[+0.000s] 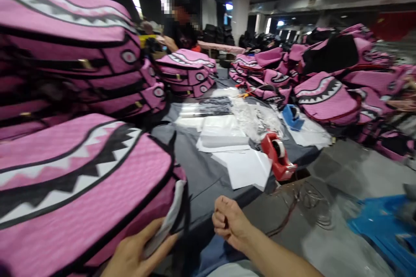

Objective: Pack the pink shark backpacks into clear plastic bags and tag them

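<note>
A pink backpack (139,181) with a black-and-white toothed mouth print lies at the near left of the table. My left hand (138,249) is at its right side, thumb and fingers closed round a grey strap-like band (169,220) on the bag's edge. To the right, apart from the bag, my right hand (229,223) is raised in front of the table edge with its fingers curled into a fist. Whatever is inside that fist, if anything, is hidden.
Stacked pink backpacks (81,52) rise at the left. White sheets (248,166), clear plastic bags (256,119), a red tape dispenser (277,156) and a blue tape dispenser (292,117) lie on the dark table cover (208,190). More pink bags (328,97) are heaped right. A person (178,30) stands behind.
</note>
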{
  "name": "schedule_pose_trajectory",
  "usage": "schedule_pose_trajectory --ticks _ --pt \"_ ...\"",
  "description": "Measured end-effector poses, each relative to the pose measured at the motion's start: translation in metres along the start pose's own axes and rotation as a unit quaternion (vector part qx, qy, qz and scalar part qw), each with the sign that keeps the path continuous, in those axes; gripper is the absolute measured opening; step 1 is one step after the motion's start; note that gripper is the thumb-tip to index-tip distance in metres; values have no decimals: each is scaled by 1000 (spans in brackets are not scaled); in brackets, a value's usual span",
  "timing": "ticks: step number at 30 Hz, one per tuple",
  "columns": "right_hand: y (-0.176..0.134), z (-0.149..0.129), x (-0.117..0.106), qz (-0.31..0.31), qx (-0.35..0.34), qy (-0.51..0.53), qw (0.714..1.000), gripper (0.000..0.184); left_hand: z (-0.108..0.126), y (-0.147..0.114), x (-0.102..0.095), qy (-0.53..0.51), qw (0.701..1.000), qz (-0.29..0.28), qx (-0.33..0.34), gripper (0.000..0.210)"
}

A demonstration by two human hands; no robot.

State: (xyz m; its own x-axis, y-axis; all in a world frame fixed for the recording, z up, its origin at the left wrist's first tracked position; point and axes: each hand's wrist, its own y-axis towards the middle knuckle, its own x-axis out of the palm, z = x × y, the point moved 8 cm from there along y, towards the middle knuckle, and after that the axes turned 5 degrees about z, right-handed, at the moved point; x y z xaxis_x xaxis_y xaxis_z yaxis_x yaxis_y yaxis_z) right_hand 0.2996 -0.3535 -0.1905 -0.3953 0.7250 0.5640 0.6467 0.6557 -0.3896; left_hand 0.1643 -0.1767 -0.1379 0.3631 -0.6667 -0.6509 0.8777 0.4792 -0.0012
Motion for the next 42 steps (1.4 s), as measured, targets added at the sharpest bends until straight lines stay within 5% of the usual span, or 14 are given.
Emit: schedule_pose_trajectory --ticks 2,5,15,23,28,34,37,42 --pt "-5 25 42 -88 22 13 996 63 9 -4 3 -11 999 -36 -26 57" --pt "-5 44 68 -118 -7 -7 993 64 21 -5 3 -16 999 -21 -41 60" --pt "10 70 71 -56 -58 -126 989 69 22 -6 4 -40 998 13 -49 42" --pt "17 74 76 -110 -69 -168 977 65 15 -6 6 -81 995 -41 -31 45" --pt "31 77 93 -164 42 -172 970 71 12 -2 9 -82 994 -45 -50 50" --pt "22 65 69 -64 58 -124 989 62 17 -1 3 -48 998 -16 -32 42" --pt "3 75 76 -163 168 -25 972 48 18 -5 0 -13 999 5 -33 42" --pt "-18 76 107 -298 313 138 891 25 15 -12 -15 -17 994 102 -36 65"
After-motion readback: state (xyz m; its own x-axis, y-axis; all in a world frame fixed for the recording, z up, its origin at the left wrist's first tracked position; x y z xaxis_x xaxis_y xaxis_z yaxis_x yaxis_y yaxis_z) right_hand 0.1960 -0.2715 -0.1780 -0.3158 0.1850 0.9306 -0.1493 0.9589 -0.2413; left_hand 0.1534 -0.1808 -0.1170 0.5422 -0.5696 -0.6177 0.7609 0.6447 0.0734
